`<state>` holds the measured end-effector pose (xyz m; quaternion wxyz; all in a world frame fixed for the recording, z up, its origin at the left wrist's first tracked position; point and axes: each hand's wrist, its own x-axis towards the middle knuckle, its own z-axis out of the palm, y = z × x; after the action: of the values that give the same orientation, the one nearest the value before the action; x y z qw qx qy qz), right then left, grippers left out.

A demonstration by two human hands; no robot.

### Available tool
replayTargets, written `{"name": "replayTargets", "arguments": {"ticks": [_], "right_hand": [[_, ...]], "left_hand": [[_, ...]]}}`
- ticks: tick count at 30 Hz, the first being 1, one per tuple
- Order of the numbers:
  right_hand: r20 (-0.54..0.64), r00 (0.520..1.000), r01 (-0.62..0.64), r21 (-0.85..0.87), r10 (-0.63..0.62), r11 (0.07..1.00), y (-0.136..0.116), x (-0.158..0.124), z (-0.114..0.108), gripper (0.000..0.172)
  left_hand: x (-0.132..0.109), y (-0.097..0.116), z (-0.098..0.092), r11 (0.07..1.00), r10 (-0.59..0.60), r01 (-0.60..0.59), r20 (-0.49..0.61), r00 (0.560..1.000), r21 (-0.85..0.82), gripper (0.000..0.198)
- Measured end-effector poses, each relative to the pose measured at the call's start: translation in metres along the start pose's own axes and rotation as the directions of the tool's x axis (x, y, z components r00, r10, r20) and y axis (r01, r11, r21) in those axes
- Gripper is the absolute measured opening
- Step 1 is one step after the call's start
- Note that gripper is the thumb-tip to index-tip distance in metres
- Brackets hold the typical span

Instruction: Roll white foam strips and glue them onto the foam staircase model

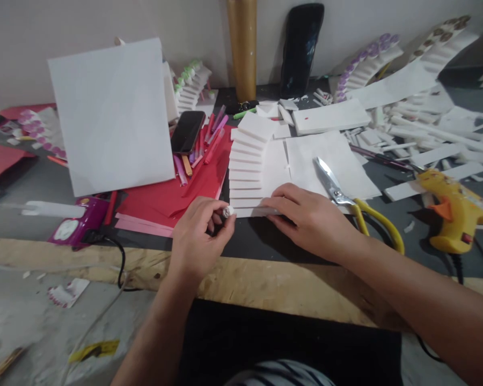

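A curved white model staircase (245, 170) lies in the middle of the dark work surface, its steps fanned along the left side. My left hand (199, 230) pinches a small white roll (227, 212) between thumb and fingers, right at the lowest step's left end. With thumb and fingers closed, my right hand (306, 217) grips the right part of that lowest step; its fingertips partly cover the strip. Scissors (334, 190) with yellow handles lie just beyond my right hand, partly on a white sheet (322, 155).
A yellow glue gun (453, 209) sits at the right, below a heap of white offcuts (402, 128). Red sheets (156, 201), a phone (188, 131) and a purple device (80, 220) are at the left. A white board (112, 118) leans upright behind them.
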<state>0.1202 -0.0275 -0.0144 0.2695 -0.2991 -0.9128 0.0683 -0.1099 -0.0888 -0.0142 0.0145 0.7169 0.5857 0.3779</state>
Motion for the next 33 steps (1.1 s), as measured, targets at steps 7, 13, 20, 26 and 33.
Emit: {"name": "replayTargets", "arguments": {"ticks": [7,13,20,26,33], "right_hand": [[0.029,0.999,-0.022,-0.007,0.022,1.0,-0.0015,0.0013,-0.0015,0.022],[0.027,0.999,-0.028,0.011,0.028,1.0,-0.001,0.0006,-0.001,0.02],[0.028,0.999,-0.02,0.018,0.019,1.0,-0.0005,0.001,-0.0023,0.02],[0.021,1.0,-0.022,0.02,0.022,1.0,0.0004,0.0003,-0.0013,0.019],[0.027,0.999,-0.027,0.028,0.027,0.999,0.0014,-0.0008,-0.0005,0.02]], "left_hand": [[-0.0003,0.0007,-0.0008,0.999,0.017,-0.018,-0.029,0.999,-0.029,0.015],[-0.0009,-0.0014,-0.0007,0.998,0.019,-0.019,-0.002,1.0,-0.057,0.018],[0.0003,-0.0026,-0.0017,0.996,-0.021,0.022,0.01,1.0,-0.081,0.021],[-0.0004,-0.0005,-0.0011,0.995,-0.011,0.011,0.003,1.0,-0.1,0.021],[-0.0008,-0.0006,0.002,0.99,-0.075,0.075,0.002,0.997,-0.119,0.016]]}}
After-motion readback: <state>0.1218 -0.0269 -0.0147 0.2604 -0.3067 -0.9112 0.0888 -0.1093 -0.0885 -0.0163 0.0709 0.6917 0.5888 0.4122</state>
